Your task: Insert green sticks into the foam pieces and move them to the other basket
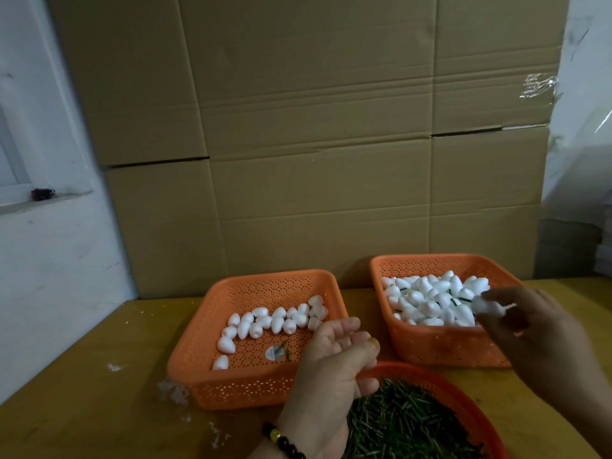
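A left orange basket (pixel 198 362) holds several plain white foam pieces (pixel 278 321). The right orange basket (pixel 430 346) is piled with foam pieces (pixel 430 303) that have green sticks in them. A round red basket (pixel 463 392) of green sticks (pixel 404 425) sits at the near edge. My right hand (pixel 536 329) is blurred and pinches one foam piece (pixel 486 306) over the right basket's near corner. My left hand (pixel 334 359) hovers between the left basket and the red basket, fingers loosely curled, with nothing visible in it.
The baskets stand on a yellow wooden table (pixel 99 409) with white foam crumbs (pixel 172 390) near the left basket. A wall of cardboard boxes (pixel 314 144) rises right behind the baskets. A white wall (pixel 49 260) is at the left.
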### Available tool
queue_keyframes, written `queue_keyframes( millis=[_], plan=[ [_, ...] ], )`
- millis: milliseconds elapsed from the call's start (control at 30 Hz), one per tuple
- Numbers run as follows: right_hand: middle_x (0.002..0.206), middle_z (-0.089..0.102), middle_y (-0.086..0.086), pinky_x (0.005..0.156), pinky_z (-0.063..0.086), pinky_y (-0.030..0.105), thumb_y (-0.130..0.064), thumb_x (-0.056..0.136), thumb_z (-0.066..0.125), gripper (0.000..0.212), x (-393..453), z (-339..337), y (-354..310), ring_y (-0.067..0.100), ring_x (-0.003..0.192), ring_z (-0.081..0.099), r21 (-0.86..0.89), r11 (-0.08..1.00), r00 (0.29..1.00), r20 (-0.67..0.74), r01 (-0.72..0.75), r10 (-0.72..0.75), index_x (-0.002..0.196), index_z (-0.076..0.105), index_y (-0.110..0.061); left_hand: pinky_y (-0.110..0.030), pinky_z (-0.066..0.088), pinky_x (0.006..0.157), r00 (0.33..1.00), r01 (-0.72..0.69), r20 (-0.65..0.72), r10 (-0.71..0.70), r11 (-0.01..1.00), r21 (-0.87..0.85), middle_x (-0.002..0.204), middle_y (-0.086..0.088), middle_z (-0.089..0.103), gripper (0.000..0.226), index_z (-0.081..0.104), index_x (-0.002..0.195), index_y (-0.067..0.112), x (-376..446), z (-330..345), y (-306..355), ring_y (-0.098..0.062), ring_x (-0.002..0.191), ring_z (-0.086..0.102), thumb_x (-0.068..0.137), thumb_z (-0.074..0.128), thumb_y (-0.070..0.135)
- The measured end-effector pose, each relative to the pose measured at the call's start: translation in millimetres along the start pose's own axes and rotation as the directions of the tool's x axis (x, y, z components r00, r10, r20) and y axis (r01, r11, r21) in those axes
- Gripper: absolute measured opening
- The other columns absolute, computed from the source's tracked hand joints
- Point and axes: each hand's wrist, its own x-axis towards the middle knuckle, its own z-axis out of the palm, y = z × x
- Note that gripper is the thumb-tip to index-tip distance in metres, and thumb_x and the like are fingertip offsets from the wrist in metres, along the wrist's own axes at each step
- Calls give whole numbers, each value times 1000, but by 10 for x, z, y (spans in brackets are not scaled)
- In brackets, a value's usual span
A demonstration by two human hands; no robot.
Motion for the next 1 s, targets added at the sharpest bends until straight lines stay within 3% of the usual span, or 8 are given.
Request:
queue_keyframes(
  millis=[133,267,333,400,500,633,867,1000],
  plan=[
    [113,55,16,70,52,42,3,77,72,35,-1,117,303,24,80,57,-160,975,988,-45,-152,146,109,67,-9,-26,52,65,1000,-5,-16,5,1000,-3,111,-3,64,26,62,107,22,4,16,-3,-18,94,63,85,66,9],
    [118,54,19,79,53,48,0,79,71,38,-31,176,396,27,79,60,-235,965,993,-26,-120,118,116,65,-3,-26,52,64,1000,-7,-21,7,1000,-18,111,-3,64,25,63,106,22,8,15,-1,-18,93,63,85,66,9],
    [126,53,19,91,47,57,-11,82,71,43,-50,182,376,38,98,62,-294,950,991,47,-103,122,123,61,-3,-26,52,65,1000,-12,-25,11,1000,-18,111,-3,64,25,63,106,22,8,15,-7,-18,94,63,85,66,9],
    [142,45,15,103,32,55,-31,88,63,54,-58,168,332,37,121,52,-376,920,977,130,-109,169,136,51,-9,-26,52,65,1000,-17,-23,17,1000,-15,111,-2,64,24,63,106,22,7,15,-11,-18,95,63,85,66,10],
    [162,10,1,110,16,42,-62,88,26,75,-61,143,319,21,140,34,-510,859,939,271,-48,213,153,16,-26,-26,52,66,1000,-25,-13,25,1000,-2,112,-2,65,25,63,107,22,2,14,-11,-17,94,63,86,65,10],
    [157,-18,-7,113,9,40,-69,81,4,83,-57,147,355,14,144,24,-511,859,919,334,-9,209,154,-1,-29,-25,51,65,999,-28,20,28,999,25,112,-2,64,26,62,109,21,-20,18,0,-13,90,64,86,66,10],
    [162,2,-9,116,-1,43,-76,73,-9,93,-40,122,320,11,148,0,-629,778,884,369,10,287,152,11,-32,-23,50,68,997,-44,71,39,997,71,114,1,64,28,63,108,23,-23,2,-3,-15,108,61,82,68,15],
    [157,27,-4,113,9,44,-72,82,22,79,-44,57,53,20,145,18,-540,842,941,281,-6,187,148,32,-30,-24,51,70,996,-58,70,50,992,110,113,1,65,24,64,106,22,-10,-45,37,-15,108,61,87,65,8]
  ],
)
